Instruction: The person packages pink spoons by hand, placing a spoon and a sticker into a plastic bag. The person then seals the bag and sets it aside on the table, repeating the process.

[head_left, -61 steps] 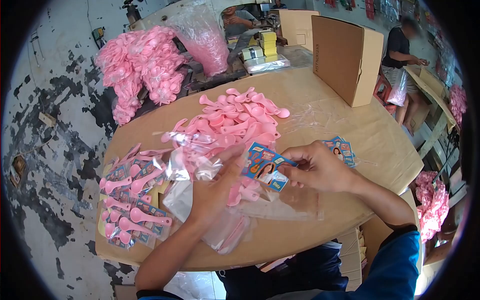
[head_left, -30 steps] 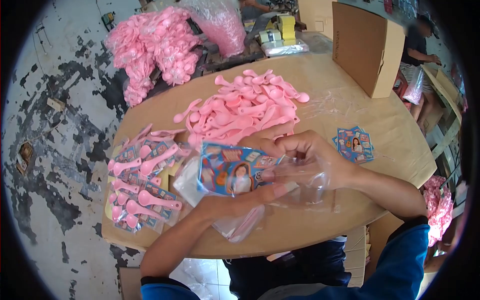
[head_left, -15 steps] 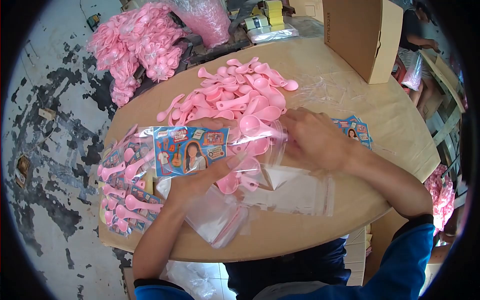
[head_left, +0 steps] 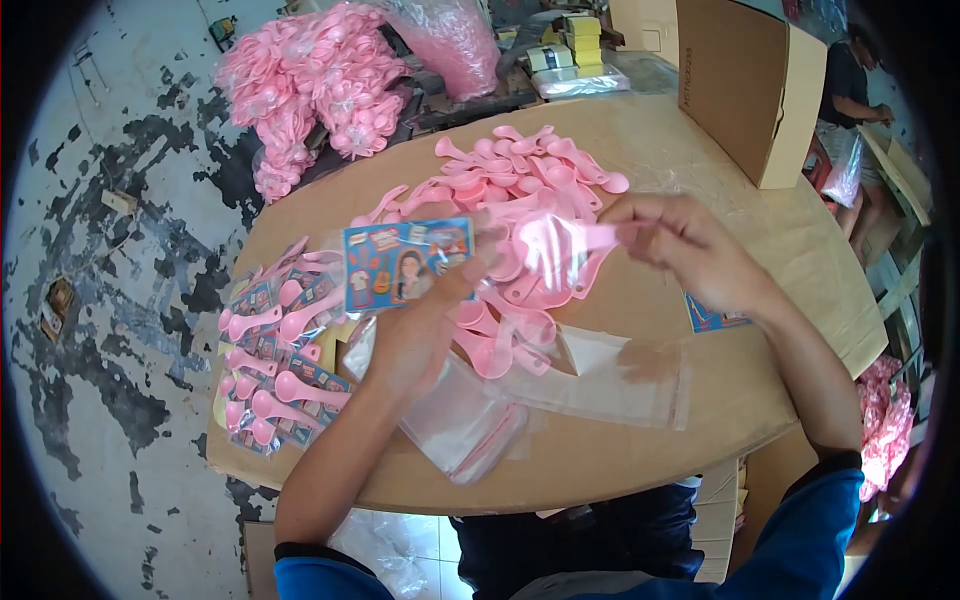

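Observation:
My left hand point(head_left: 425, 325) is closed on a clear plastic bag with a blue printed card point(head_left: 408, 262) in it, thumb over the card's right edge. The bag's clear right part covers the bowl of a pink measuring spoon point(head_left: 545, 245); its handle points right. My right hand point(head_left: 685, 245), slightly blurred, pinches that handle end. Beneath and behind lies a heap of loose pink spoons point(head_left: 480, 185). Flat clear bags point(head_left: 465, 425) rest below my left hand, and another blue card point(head_left: 712, 315) lies below my right wrist.
Filled packets with cards and spoons point(head_left: 285, 385) are piled at the table's left. Bagged pink spoons point(head_left: 310, 85) stand behind, near stacked yellow cards point(head_left: 582, 40). A cardboard box point(head_left: 745, 90) stands at the back right. Another person point(head_left: 850, 100) is beyond it.
The view has shifted, so the table sits further right. My right hand has drawn back to the right of the bag and shows the spoon handle in its fingers. My left hand still holds the bag.

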`<state>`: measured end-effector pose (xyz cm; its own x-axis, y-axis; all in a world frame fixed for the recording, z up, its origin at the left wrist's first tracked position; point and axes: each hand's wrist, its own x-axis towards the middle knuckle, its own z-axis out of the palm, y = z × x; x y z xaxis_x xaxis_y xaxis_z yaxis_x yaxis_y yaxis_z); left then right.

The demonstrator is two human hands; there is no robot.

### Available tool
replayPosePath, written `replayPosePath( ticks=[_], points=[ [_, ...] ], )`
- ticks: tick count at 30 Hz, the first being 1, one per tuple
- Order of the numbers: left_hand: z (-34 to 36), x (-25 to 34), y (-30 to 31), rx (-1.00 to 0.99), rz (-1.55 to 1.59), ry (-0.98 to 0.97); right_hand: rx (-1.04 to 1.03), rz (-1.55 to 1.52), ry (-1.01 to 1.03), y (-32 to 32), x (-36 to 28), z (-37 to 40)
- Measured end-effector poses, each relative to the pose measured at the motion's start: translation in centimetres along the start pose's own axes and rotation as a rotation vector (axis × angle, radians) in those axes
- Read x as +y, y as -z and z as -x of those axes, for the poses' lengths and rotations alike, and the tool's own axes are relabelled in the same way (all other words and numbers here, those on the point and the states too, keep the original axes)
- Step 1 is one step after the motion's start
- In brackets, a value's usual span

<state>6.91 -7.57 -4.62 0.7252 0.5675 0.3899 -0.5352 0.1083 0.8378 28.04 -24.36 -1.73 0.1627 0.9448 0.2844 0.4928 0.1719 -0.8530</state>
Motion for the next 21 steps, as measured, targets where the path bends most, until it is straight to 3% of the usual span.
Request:
replayPosePath(
  ticks=[4,5,8,11,13,15,16,18,19,21],
  points=[
    [1.1,-0.6,-1.5,0.019,0.001,0.129,-0.091,-0.184,0.024,-2.7,-0.8,0.8],
    [1.6,-0.1,-1.3,0.022,0.073,0.427,-0.081,-0.14,0.075,-2.9,-1.1,0.8],
    [2.1,-1.0,-1.4,-0.099,0.02,0.297,0.041,0.143,0.357,-3.3,-1.2,0.8],
    [1.1,-1.2,-2.4,-0.157,0.051,0.079,0.401,0.088,0.496,-0.4,-1.5,1.4],
    [0.6,-1.3,-1.4,-0.092,0.016,0.113,0.517,0.267,0.507,1.9,-2.6,1.6],
    [0.3,-1.2,-1.2,0.036,-0.166,0.169,0.448,0.5,0.355,1.6,-3.9,1.9],
    [0.7,-1.3,-1.4,-0.009,-0.266,0.089,0.424,0.602,0.28,1.3,-4.1,2.0],
    [1.3,-1.3,-1.9,-0.117,-0.478,-0.076,0.436,0.251,0.324,1.3,-4.1,2.1],
    [1.7,-0.8,-2.2,-0.285,-0.655,-0.111,0.417,0.093,0.308,0.3,-4.6,2.2],
    [3.3,0.0,-4.5,-0.386,-0.69,0.028,0.3,0.126,0.285,-0.5,-4.8,2.5]
  ],
)
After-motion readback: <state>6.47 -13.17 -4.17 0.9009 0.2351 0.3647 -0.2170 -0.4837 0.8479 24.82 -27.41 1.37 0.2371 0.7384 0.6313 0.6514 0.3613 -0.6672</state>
